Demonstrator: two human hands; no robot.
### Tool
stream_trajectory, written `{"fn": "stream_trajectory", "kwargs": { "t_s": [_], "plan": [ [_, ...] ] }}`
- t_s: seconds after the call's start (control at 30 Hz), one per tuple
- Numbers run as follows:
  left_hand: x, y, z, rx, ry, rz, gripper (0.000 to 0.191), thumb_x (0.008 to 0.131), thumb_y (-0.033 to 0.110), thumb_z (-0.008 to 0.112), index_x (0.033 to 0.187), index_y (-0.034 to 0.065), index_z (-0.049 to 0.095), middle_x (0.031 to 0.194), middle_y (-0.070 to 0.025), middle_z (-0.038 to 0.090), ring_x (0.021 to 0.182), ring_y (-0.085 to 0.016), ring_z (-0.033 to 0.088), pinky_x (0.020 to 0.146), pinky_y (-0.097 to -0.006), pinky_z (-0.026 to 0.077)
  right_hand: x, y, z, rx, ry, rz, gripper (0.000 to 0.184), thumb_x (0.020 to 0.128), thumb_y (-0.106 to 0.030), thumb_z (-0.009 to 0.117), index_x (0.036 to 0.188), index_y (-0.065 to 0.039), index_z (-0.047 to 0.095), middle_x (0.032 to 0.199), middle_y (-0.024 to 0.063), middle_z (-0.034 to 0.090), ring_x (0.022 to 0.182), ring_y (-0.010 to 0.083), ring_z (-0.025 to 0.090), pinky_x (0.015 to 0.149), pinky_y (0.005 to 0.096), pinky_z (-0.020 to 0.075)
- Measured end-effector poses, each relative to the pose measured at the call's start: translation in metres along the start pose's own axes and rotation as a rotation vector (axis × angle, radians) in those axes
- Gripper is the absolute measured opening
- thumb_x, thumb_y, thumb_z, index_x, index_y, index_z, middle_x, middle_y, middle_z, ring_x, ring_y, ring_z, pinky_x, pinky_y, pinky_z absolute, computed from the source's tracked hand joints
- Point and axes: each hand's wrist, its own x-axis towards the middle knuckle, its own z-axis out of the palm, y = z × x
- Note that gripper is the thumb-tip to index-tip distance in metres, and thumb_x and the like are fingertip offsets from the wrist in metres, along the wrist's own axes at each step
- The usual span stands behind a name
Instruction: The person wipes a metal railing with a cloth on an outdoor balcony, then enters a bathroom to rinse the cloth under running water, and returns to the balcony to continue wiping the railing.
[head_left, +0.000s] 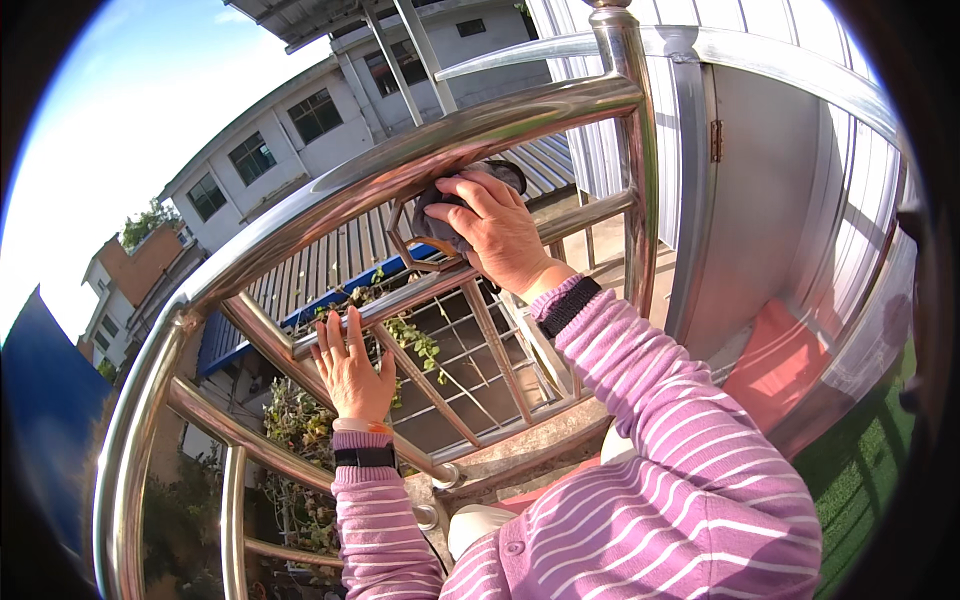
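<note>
My right hand (495, 225) grips a dark grey cloth (442, 214) against a hexagonal metal ornament (401, 240), just below the thick top rail of a stainless steel railing (330, 199). Part of the cloth shows beyond my knuckles, and the rest is hidden under my palm. Lower and to the left, my left hand (352, 371) rests with spread fingers against the thinner middle rail (405, 296); it holds no loose object. Both wrists wear black bands over striped purple sleeves.
Upright posts (641, 202) join the rails. Beneath the railing are a concrete ledge (525, 450), a white wire grid (480, 367) and leafy plants (300, 435). A grey metal door (757, 202) stands at right, with green turf (862, 480) below. A corrugated roof (300, 277) lies beyond.
</note>
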Motion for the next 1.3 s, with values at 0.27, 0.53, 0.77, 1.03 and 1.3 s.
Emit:
{"fn": "stream_trajectory", "kwargs": {
  "t_s": [0.27,0.53,0.77,1.03,1.3],
  "plan": [
    [-0.003,-0.001,0.007,-0.057,0.044,0.012,0.088,0.080,0.021,0.073,0.154,0.0160,0.026,0.156,-0.0154,0.025,0.147,-0.041,0.018,0.119,-0.0552,0.015,-0.045,0.013,-0.038,0.001,-0.352,0.105,0.053,0.065,0.002,0.073,0.115,-0.013,0.066,0.124,0.0070,0.054,0.111,0.0295,0.054,0.098,0.0383,0.0467],
    [-0.004,-0.002,0.012,-0.069,0.083,0.014,0.089,0.079,0.019,0.073,0.154,0.0164,0.025,0.157,-0.0137,0.025,0.147,-0.039,0.017,0.119,-0.0549,0.014,0.009,0.033,-0.039,-0.128,0.030,-0.132,0.029,0.074,-0.009,0.071,0.101,-0.018,0.066,0.119,-0.0002,0.053,0.115,0.0235,0.051,0.099,0.0395,0.0425],
    [-0.003,0.001,0.008,-0.048,0.069,0.001,0.089,0.079,0.019,0.073,0.154,0.0159,0.025,0.157,-0.0139,0.025,0.148,-0.039,0.017,0.119,-0.0538,0.016,-0.008,0.111,-0.076,-0.448,0.027,0.008,0.016,0.076,-0.011,0.070,0.090,-0.019,0.070,0.110,-0.0031,0.054,0.111,0.0206,0.052,0.092,0.0374,0.0430],
    [-0.002,0.001,0.013,-0.073,0.094,0.016,0.089,0.078,0.018,0.074,0.153,0.0144,0.026,0.156,-0.0148,0.025,0.147,-0.040,0.017,0.119,-0.0558,0.014,0.002,0.096,-0.013,1.569,0.797,1.094,0.014,0.093,-0.012,0.061,0.105,-0.005,0.060,0.094,0.0076,0.066,0.079,0.0218,0.067,0.070,0.0368,0.0578],
    [-0.001,0.002,0.014,-0.066,0.080,0.006,0.090,0.078,0.018,0.075,0.153,0.0147,0.025,0.157,-0.0132,0.023,0.147,-0.039,0.016,0.119,-0.0549,0.014,0.024,0.055,-0.011,2.064,0.377,1.076,0.012,0.095,-0.006,0.056,0.102,0.002,0.062,0.090,0.0097,0.067,0.082,0.0196,0.067,0.076,0.0355,0.0566]
  ]
}}
